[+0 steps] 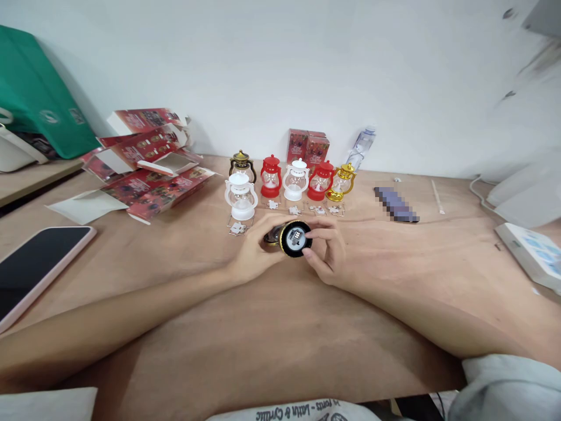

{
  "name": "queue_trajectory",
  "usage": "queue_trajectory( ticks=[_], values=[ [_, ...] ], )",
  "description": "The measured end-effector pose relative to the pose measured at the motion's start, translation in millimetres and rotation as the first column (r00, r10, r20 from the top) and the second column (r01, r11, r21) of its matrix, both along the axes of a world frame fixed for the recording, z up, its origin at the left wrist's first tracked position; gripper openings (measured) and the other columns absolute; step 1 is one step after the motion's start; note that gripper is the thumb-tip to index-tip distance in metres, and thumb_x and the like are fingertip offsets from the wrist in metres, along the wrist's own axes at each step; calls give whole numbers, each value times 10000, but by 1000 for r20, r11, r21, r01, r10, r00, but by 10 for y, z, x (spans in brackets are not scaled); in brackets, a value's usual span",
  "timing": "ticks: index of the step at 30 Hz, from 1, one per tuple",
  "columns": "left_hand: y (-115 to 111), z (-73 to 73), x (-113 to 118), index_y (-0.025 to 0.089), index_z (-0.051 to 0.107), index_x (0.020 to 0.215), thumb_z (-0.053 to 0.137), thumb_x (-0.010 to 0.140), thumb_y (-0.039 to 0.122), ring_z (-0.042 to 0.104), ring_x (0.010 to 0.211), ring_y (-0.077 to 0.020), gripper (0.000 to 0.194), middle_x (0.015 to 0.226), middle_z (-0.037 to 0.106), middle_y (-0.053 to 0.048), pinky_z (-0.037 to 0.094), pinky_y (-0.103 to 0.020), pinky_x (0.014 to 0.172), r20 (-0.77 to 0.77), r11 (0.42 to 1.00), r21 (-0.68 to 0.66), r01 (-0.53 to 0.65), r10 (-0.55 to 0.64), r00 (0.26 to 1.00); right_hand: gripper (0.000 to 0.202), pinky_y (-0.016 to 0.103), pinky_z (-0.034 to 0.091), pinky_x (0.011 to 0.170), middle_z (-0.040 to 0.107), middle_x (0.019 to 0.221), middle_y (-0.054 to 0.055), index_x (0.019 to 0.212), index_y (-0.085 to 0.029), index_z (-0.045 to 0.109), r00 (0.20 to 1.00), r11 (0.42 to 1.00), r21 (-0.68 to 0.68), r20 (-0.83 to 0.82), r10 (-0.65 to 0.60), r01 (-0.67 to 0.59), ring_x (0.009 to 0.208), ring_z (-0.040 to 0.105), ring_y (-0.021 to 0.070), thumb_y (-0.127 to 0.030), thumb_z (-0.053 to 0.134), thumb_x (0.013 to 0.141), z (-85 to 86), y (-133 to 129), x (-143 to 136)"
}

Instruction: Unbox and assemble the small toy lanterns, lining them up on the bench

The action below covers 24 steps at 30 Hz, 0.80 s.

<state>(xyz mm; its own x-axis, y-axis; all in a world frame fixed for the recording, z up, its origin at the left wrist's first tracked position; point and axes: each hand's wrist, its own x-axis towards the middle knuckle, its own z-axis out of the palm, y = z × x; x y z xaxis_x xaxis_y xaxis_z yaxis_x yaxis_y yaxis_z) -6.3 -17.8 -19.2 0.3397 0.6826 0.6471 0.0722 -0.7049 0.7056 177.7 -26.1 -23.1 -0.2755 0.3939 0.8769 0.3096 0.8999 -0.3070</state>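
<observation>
A black and gold mini lantern (274, 235) lies tipped in my left hand (254, 245), whose fingers wrap round its body. Its round base (291, 240) faces me and shows a pale disc with a small dark and silvery part in the middle. The thumb and index fingertip of my right hand (328, 248) touch the right side of that base; whether they pinch something small there is too fine to make out. Just beyond my hands stand a white lantern (242, 202), a bronze lantern (241, 164), red lanterns (271, 178), another white lantern (296, 181) and a gold lantern (342, 184).
Small white tags with wire (239, 228) lie before the lanterns. Opened red boxes (153, 169) pile up at left, near a phone (39, 263). Behind stand red boxes (307, 146) and a bottle (363, 146). A blurred purple item (397, 204) and a white box (532, 257) lie right.
</observation>
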Motion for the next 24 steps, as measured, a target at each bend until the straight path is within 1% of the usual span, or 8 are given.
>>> queue_trajectory(
  ticks=[4, 7, 10, 12, 15, 18, 21, 24],
  values=[
    [-5, 13, 0, 217, 556, 1211, 736, 734, 231, 550, 1105, -213, 510, 1172, 603, -93, 430, -349, 950, -35, 998, 57, -37, 39, 999, 196, 455, 473, 863, 516, 1113, 98, 1044, -231, 523, 1000, 1000, -17, -2, -6, 6, 1039, 538, 239, -206, 529, 850, 8, -7, 2],
    [-9, 9, -3, 216, 540, 1206, 728, 734, 221, 565, 1076, -210, 509, 1165, 605, -85, 440, -350, 932, -64, 990, 92, -110, 116, 991, 172, 441, 473, 869, 523, 1092, 94, 1016, -229, 543, 999, 999, -22, 8, -50, 50, 1027, 547, 228, -171, 514, 857, 25, -19, 3],
    [-8, 9, -14, 219, 557, 1133, 718, 726, 206, 580, 1035, -216, 437, 1109, 620, -69, 451, -360, 898, -128, 973, 135, -187, 205, 970, 173, 414, 476, 872, 545, 1041, 91, 978, -221, 550, 997, 996, -42, 17, -80, 81, 998, 566, 207, -109, 498, 857, 44, -25, 1],
    [-6, 23, -29, 221, 567, 1093, 714, 731, 213, 573, 1039, -225, 390, 1086, 623, -63, 440, -373, 894, -198, 956, 184, -229, 264, 944, 161, 392, 487, 854, 561, 1002, 89, 951, -211, 558, 995, 994, -53, 21, -95, 96, 967, 579, 198, -95, 520, 845, 48, -22, -1],
    [-9, 53, -56, 225, 577, 1070, 726, 739, 267, 559, 1057, -235, 366, 1082, 623, -58, 398, -386, 896, -304, 920, 265, -288, 364, 880, 121, 370, 501, 822, 582, 961, 83, 899, -203, 574, 992, 990, -59, 19, -125, 126, 926, 597, 194, -112, 582, 819, 41, -12, -5],
    [-18, 69, -72, 232, 578, 1063, 728, 746, 295, 556, 1055, -233, 357, 1073, 628, -47, 353, -377, 875, -361, 888, 325, -324, 433, 826, 87, 371, 508, 815, 605, 951, 82, 856, -202, 582, 988, 985, -73, 28, -153, 155, 917, 613, 196, -125, 595, 817, 37, -6, -9],
    [-26, 66, -70, 237, 570, 1067, 714, 762, 286, 556, 1057, -227, 340, 1082, 626, -38, 323, -364, 849, -379, 871, 342, -351, 470, 797, 71, 374, 514, 813, 625, 958, 84, 844, -204, 585, 982, 981, -66, 51, -180, 183, 921, 623, 196, -135, 592, 826, 42, -8, -12],
    [-31, 65, -62, 244, 568, 1060, 705, 764, 275, 550, 1066, -226, 327, 1090, 624, -32, 308, -358, 841, -405, 867, 325, -378, 489, 773, 72, 376, 517, 818, 639, 971, 89, 847, -202, 594, 978, 977, -55, 65, -200, 204, 929, 628, 196, -131, 586, 836, 36, -3, -17]
  ],
)
